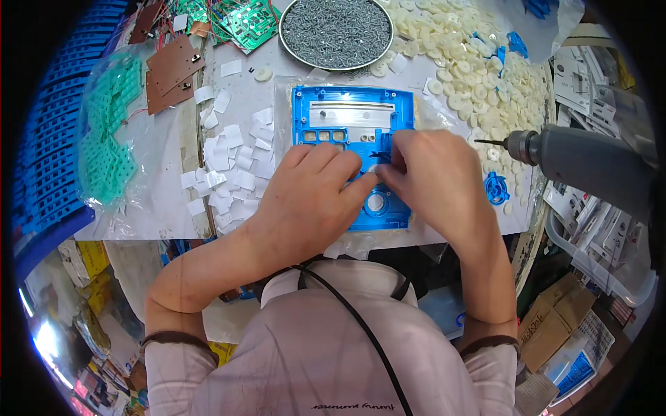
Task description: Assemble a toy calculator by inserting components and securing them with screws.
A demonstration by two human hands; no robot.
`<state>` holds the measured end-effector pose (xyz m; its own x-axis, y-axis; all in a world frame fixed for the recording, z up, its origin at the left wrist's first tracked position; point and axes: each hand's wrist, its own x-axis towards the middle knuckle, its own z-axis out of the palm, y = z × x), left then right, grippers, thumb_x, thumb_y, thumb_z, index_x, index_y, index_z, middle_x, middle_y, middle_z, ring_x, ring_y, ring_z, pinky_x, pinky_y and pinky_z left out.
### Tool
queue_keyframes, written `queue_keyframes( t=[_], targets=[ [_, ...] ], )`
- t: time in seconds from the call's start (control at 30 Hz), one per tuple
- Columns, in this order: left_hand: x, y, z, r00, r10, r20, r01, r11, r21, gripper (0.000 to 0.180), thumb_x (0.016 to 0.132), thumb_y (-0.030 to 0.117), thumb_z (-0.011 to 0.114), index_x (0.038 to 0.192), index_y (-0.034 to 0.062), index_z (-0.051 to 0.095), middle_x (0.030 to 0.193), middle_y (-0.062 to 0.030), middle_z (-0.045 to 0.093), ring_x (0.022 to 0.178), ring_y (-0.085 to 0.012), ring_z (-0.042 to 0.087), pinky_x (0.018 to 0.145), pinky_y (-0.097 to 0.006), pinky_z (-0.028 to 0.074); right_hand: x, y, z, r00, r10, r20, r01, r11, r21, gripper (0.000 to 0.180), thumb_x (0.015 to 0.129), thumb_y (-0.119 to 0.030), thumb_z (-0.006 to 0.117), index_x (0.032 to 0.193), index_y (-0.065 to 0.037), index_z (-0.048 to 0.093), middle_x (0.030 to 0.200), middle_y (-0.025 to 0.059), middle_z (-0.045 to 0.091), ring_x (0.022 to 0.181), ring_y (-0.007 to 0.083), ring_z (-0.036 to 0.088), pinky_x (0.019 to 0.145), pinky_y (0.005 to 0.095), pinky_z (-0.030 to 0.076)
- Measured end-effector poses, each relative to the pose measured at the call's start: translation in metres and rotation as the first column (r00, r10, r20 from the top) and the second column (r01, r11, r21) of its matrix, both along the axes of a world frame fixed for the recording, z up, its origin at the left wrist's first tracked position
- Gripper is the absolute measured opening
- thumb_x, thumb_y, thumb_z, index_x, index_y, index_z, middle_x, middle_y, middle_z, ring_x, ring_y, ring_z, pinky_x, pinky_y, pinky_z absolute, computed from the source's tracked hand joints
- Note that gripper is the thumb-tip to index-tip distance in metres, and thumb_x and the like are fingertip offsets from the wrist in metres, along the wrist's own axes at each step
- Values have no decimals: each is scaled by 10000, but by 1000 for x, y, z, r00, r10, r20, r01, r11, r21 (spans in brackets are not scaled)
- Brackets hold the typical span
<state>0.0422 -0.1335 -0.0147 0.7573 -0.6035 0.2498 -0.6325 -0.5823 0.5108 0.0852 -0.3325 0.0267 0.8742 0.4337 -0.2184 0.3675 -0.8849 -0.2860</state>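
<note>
Two bare hands at a blue plastic panel (361, 148), seen from above; the panel lies on the worktable (170, 156), in front of the person's torso, with its inner side of posts and openings facing up; a silvery strip (350, 116) spans its upper part, and a round opening (375, 202) lies near its lower edge. The left hand (316, 191) covers the panel's lower left portion, back upward, fingers curled and thumb stretched rightward; whether it grips anything cannot be told. The right hand (437, 166) bends over the panel's right side, its thumb and forefinger drawn into a narrow gap beside a dark blue piece; whether they hold that piece cannot be told, as the fingers hide the contact.

Beyond the panel stands a round tray (338, 68) filled with screws (336, 33); to its right spreads a heap of cream discs (472, 76); left of the panel lie scattered white squares (220, 152), and farther left, brown boards (173, 69) and green perforated sheets (111, 163) in clear film; at right, a grey power screwdriver (590, 159) points leftward, near a blue ring-shaped part (495, 188).
</note>
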Motion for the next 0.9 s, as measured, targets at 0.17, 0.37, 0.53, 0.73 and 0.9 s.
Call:
queue_keyframes(
  t=[0.17,0.37,0.53,0.73,0.9],
  targets=[
    [5,5,6,997,-14,-76,7,996,-91,303,798,101,756,1091,72,685,996,-90,607,903,-300,593,777,-426,462,-44,-13,43,997,-42,-71,66,923,378,180,852,-139,742,795,-61,591,643,87,595,608,297,625,534,380,457],
    [115,20,3,903,278,328,-246,960,-135,96,847,137,721,896,66,678,868,-110,651,843,-316,649,756,-434,510,-23,-125,71,894,-232,384,-342,200,918,642,987,-534,547,1320,4,437,1161,192,527,1081,317,519,1019,522,423],
    [168,14,-7,962,248,117,-272,911,310,253,851,270,706,998,64,704,959,-159,663,997,-338,618,916,-500,446,48,-110,60,974,196,117,-141,114,983,557,995,-310,520,1444,12,452,1075,85,483,981,223,461,968,470,395],
    [176,12,-18,895,307,323,-365,921,135,165,845,231,710,829,67,721,878,-131,656,905,-343,625,833,-486,465,48,-76,47,998,40,-57,49,187,981,600,959,-251,613,1470,-2,422,977,39,506,904,184,488,978,475,412],
    [103,9,24,969,31,-246,-67,988,-139,171,878,161,747,802,35,660,712,-113,607,665,-290,606,626,-393,471,33,-51,35,982,158,-107,84,143,986,628,948,-280,708,1472,-88,421,880,33,569,777,183,542,869,447,507]
  ],
)
